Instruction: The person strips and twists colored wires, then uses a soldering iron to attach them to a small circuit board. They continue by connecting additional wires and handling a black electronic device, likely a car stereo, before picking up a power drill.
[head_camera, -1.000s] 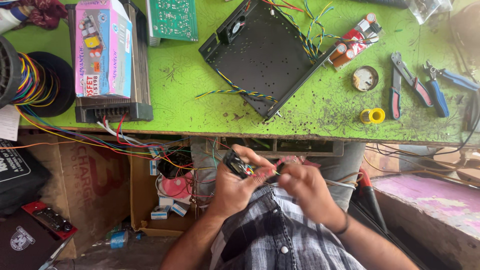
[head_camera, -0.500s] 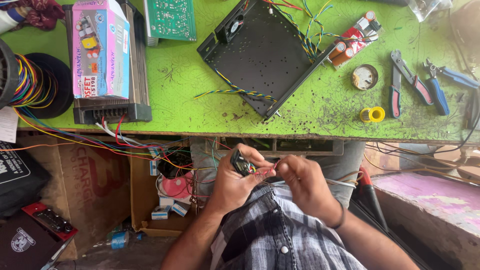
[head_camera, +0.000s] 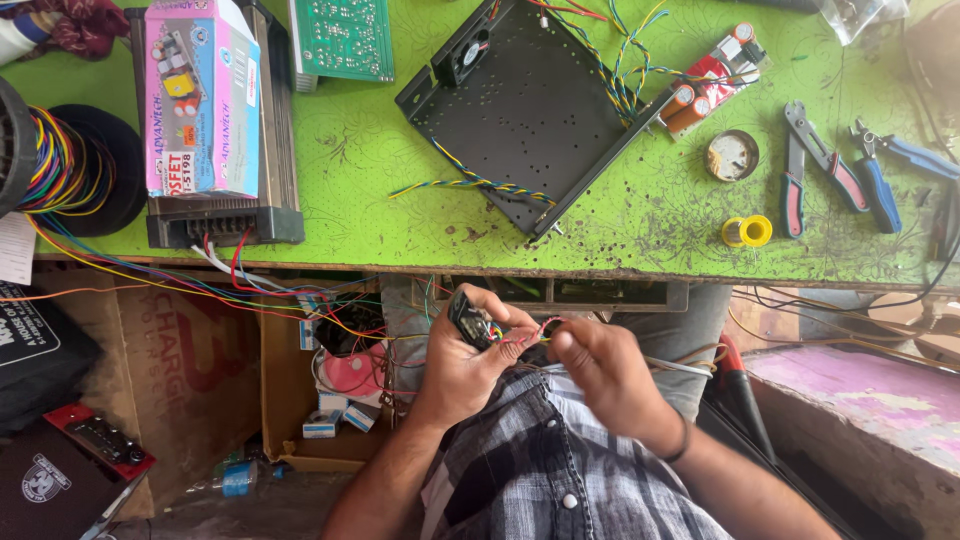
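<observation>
Below the front edge of the green workbench, my left hand grips a small black electronic part with red and other coloured wires coming out of it. My right hand pinches those wires close to the part, fingers closed on them. Both hands sit over my lap, above a checked shirt. On the bench above lies a black perforated metal chassis with a small fan and twisted coloured wires.
A pink-and-blue box lies on a black finned unit at the left, beside wire spools. A green circuit board, red-handled pliers, blue-handled cutters, a solder reel and a round tin lie on the bench.
My hands have stayed in my lap; the black part has turned slightly in my left hand, and my right fingers have shifted along the wires.
</observation>
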